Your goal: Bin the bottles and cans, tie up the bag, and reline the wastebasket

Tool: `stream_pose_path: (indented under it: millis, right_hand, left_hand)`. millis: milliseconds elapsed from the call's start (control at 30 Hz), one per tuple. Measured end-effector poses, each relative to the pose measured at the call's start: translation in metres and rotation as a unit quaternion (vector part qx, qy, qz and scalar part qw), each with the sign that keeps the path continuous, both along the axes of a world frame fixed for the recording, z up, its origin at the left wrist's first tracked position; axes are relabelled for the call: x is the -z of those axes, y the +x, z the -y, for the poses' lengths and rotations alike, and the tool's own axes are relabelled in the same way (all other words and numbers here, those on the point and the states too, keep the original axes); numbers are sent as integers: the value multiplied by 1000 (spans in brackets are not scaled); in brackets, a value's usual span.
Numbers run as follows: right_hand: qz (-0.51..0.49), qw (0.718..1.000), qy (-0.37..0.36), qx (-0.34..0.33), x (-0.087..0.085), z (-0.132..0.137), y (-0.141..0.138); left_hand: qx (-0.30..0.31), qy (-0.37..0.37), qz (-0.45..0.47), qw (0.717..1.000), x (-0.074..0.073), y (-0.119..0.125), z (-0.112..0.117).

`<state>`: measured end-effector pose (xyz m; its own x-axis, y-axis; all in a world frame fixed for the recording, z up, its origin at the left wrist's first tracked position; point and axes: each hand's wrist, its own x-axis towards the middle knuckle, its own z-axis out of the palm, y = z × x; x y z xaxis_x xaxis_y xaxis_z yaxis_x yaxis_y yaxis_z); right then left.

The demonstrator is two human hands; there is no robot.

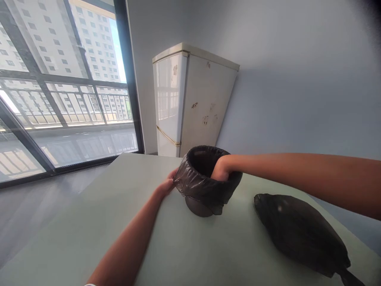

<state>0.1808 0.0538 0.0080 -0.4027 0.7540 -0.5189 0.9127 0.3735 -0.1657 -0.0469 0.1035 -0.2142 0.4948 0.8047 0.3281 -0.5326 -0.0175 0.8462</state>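
Note:
A round trash can [199, 208] stands on the pale green table, lined with a black garbage bag [195, 180] folded down over its rim. My right hand [220, 169] reaches down inside the lined can; its fingers are hidden by the rim and the bag. Against the can's left side rests my left hand [169, 180], touching the overhanging bag, with its fingertips out of sight behind it.
To the right on the table [98, 222] lies a filled black garbage bag [300, 232], its narrow end toward the lower right corner. Behind the table stands a white refrigerator [205, 95]. A glass sliding door [68, 87] is at the left.

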Motion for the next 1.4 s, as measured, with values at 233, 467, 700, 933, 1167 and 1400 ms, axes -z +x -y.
stream_pose_path:
  millis: [233, 467, 700, 933, 1167, 1400]
  right_hand:
    - [42, 987, -148, 47, 14, -4, -10]
    - [24, 979, -203, 7, -24, -20, -13]
    - [43, 989, -140, -26, -11, -8, -13]
    - [-161, 982, 81, -58, -69, 38, -7]
    - [-134, 975, 165, -63, -51, 112, 14]
    - [-71, 954, 289, -31, -19, 92, 62]
  left_hand:
    - [11, -8, -14, 1000, 4, -3, -5]
    - [3, -25, -12, 1000, 3, -1, -5]
    - [-15, -25, -30, 999, 1, -1, -3]
    - [-30, -49, -37, 998, -4, 1, -3]
    - [-46, -61, -49, 996, -8, 1, -3]
    - [-50, -50, -79, 994, -8, 2, -4]
